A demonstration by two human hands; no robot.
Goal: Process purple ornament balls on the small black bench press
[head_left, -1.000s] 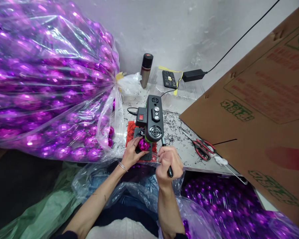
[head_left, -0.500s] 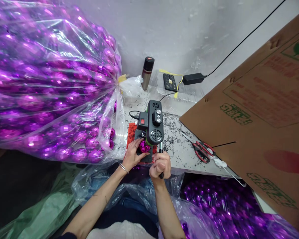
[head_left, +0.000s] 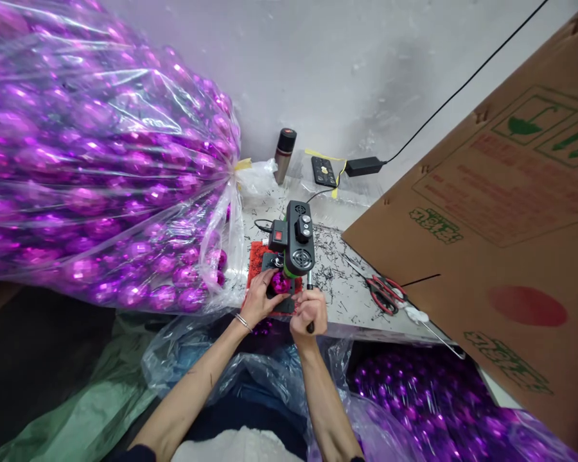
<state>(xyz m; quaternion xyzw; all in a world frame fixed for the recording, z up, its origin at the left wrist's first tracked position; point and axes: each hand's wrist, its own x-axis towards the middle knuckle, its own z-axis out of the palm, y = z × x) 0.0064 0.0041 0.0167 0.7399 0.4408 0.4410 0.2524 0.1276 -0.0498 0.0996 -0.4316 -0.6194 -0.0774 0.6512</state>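
Under the front end of a black bench machine (head_left: 300,237) sits a shiny magenta ball (head_left: 280,283). My left hand (head_left: 259,300) holds that ball from the left, with thumb and fingers curved round it. My right hand (head_left: 309,313) is closed round the black-ended lever (head_left: 310,326) at the machine's right side. The machine stands on a red mat (head_left: 255,258), partly hidden by its base and my left hand. Short black scraps (head_left: 330,256) lie scattered around it on the table.
A big clear bag of magenta balls (head_left: 101,186) fills the left. Behind stand a bottle (head_left: 284,156), a phone (head_left: 323,171) and a power adapter (head_left: 365,166). Red-handled scissors (head_left: 385,295) and a tall cardboard box (head_left: 486,224) are right; more purple balls (head_left: 424,391) lie below.
The camera view has shifted slightly, and the box appears further left. Both hands keep their holds on the ball and the lever.
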